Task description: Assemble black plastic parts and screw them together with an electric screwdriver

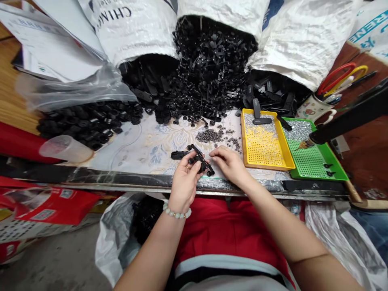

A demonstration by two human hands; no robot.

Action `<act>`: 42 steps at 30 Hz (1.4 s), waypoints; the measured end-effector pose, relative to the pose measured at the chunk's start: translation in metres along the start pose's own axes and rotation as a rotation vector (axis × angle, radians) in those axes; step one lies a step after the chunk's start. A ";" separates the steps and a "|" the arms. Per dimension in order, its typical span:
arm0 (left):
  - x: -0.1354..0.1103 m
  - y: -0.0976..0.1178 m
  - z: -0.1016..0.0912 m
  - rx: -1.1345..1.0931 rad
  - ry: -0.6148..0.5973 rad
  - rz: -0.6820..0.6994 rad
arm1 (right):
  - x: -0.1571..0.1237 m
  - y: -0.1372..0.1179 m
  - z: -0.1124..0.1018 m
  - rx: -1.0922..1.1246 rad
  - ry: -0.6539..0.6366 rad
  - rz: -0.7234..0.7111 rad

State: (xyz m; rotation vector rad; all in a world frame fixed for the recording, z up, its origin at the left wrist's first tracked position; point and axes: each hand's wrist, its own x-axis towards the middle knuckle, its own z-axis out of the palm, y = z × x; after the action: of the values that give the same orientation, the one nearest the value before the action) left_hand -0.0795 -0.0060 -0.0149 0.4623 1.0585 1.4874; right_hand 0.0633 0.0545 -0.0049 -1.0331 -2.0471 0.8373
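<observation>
My left hand (186, 182), with a bead bracelet at the wrist, grips a black jointed plastic part (198, 155) with small round ends, just above the table's front edge. To its right my right hand (230, 165) has thumb and forefinger closed close to the part; anything between the fingertips is too small to make out. Beside my left fingers lies a flat black plastic piece (178, 155) on the table. Behind the hands is a scatter of small dark metal pieces (209, 136).
White sacks (142, 28) spill a heap of black parts (209, 72) at the back. Black rings (81, 121) and a plastic cup (65, 148) are left. A yellow tray (266, 166), a green tray (318, 173), an electric screwdriver (339, 115) and a mug (312, 108) are right.
</observation>
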 end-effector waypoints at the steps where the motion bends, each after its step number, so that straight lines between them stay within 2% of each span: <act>1: 0.000 0.000 0.000 0.001 0.000 -0.001 | -0.002 0.002 0.002 0.001 0.011 -0.005; 7: -0.001 0.000 0.001 -0.011 0.003 0.005 | -0.006 0.016 0.006 -0.328 0.139 0.040; 12: 0.003 -0.002 0.005 0.088 -0.006 0.037 | -0.012 0.015 0.003 -0.318 0.334 -0.034; 15: 0.016 -0.005 0.010 0.408 -0.074 0.112 | -0.014 0.018 0.004 -0.293 0.402 -0.053; 17: 0.026 -0.005 0.014 0.764 -0.103 0.254 | -0.013 0.021 0.005 -0.285 0.407 -0.029; 19: 0.033 -0.003 0.020 1.025 -0.088 0.403 | -0.011 0.024 0.006 -0.281 0.403 -0.004; 22: 0.029 0.003 0.028 1.197 -0.035 0.527 | -0.009 0.026 0.007 -0.279 0.371 0.017; 24: 0.020 0.007 0.028 1.353 0.011 0.589 | -0.008 0.026 0.006 -0.279 0.350 0.017; 26: 0.013 0.013 0.015 1.449 0.036 0.651 | -0.008 0.026 0.005 -0.279 0.334 0.004; 27: 0.010 0.017 0.004 1.423 0.049 0.695 | -0.008 0.026 0.004 -0.280 0.329 -0.003; 28: 0.009 0.021 -0.010 1.372 0.059 0.744 | -0.009 0.026 0.004 -0.282 0.322 -0.009; 30: 0.009 0.031 -0.044 1.200 0.169 0.862 | -0.010 0.026 0.003 -0.285 0.297 -0.017; 32: 0.013 0.038 -0.076 1.149 0.269 0.873 | -0.011 0.027 0.002 -0.284 0.264 -0.015; 34: 0.018 0.041 -0.097 1.092 0.326 0.848 | -0.012 0.028 0.001 -0.271 0.239 -0.009; 37: 0.022 0.038 -0.108 1.085 0.375 0.786 | -0.014 0.029 0.000 -0.239 0.233 -0.009; 42: 0.023 0.034 -0.102 1.169 0.465 0.783 | -0.015 0.027 -0.001 -0.208 0.204 -0.012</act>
State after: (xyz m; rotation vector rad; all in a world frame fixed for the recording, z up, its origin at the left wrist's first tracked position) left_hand -0.1847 -0.0164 -0.0452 1.5242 2.2845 1.5072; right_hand 0.0817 0.0552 -0.0302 -1.1665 -1.9925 0.4971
